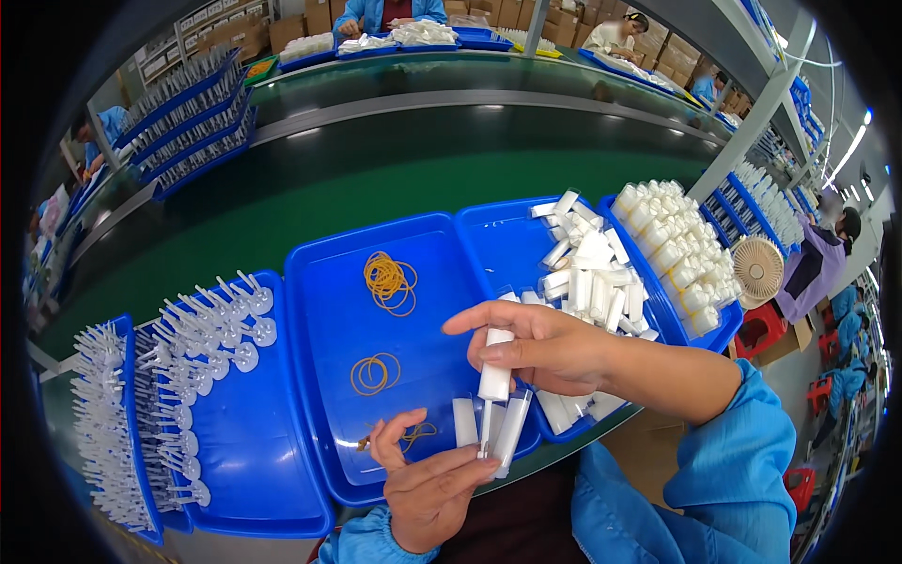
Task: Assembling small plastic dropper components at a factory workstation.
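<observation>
My right hand (545, 352) comes in over the tray's right side, pinching a short white cylinder (496, 367) upright between thumb and fingers. Its index finger points out to the left. Below it, my left hand (427, 493) has its fingertips closed on a slender clear-and-white plastic piece (487, 430), directly under the cylinder; whether the two touch I cannot tell. White cylinders in clear plastic, such as this one (512, 432), lie beside the left fingertips. Yellow rubber bands (387, 282) lie in the blue tray (324, 310) before me, partly hidden near my left hand.
To the left, blue trays (249, 442) carry clear stemmed plastic parts (202, 338). On the right, one tray holds loose white pieces (592, 273), another banded white bundles (676, 249). Beyond runs a green conveyor belt (404, 169). A round fan (757, 270) and co-workers (390, 14) are farther off.
</observation>
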The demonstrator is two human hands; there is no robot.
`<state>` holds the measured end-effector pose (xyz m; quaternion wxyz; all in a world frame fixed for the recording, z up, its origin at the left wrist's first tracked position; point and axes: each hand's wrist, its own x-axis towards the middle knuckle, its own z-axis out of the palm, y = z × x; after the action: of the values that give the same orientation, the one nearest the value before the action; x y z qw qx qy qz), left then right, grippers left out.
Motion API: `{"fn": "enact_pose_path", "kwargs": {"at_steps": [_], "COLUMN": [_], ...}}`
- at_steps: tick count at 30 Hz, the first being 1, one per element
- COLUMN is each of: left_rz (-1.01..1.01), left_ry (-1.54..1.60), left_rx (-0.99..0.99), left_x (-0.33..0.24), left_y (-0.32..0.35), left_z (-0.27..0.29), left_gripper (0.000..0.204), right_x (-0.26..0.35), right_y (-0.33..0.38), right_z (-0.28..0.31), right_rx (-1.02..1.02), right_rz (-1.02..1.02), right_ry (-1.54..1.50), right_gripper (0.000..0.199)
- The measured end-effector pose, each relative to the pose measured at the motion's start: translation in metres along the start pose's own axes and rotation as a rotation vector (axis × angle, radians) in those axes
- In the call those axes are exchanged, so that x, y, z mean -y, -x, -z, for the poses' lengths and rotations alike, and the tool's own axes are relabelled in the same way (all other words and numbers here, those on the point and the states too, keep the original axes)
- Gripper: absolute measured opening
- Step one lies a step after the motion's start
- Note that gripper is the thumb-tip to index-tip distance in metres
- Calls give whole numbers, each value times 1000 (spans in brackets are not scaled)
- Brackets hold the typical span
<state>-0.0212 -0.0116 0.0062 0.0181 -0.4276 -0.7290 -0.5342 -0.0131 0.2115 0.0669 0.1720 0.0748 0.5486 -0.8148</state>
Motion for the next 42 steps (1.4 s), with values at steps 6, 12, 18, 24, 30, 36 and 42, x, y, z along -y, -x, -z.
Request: {"fn": "enact_pose_path", "kwargs": {"at_steps": [6, 12, 18, 24, 30, 36, 42], "left_rz": [1, -105, -95, -161, 470, 521, 519], "left_ry": [-25, -107, -4, -220, 1055, 1166, 1212], "left_rx": [19, 33, -55, -221, -94, 314, 216], "left_x": [2, -8, 8, 4, -12, 4, 11], "left_y": [2, -4, 6, 9, 20, 36, 26], "left_z": [0, 4, -1, 2, 9, 37, 34], "left_gripper": [22, 18, 32, 80, 106, 81, 33], "right_x": [7, 12, 0, -8, -2, -5, -16], "right_y": [8, 12, 21, 18, 24, -6, -111], "right_z": [-1, -1, -16, -24, -54, -86, -27], "right_rx": [-4, 58, 107, 250, 295, 690, 299], "right_rz": [220, 23, 175, 170, 494, 761, 639], "right_ry": [934, 671, 1072, 1036, 1163, 1091, 1171], "right_gripper": [23, 18, 20, 18, 11, 26, 13]}}
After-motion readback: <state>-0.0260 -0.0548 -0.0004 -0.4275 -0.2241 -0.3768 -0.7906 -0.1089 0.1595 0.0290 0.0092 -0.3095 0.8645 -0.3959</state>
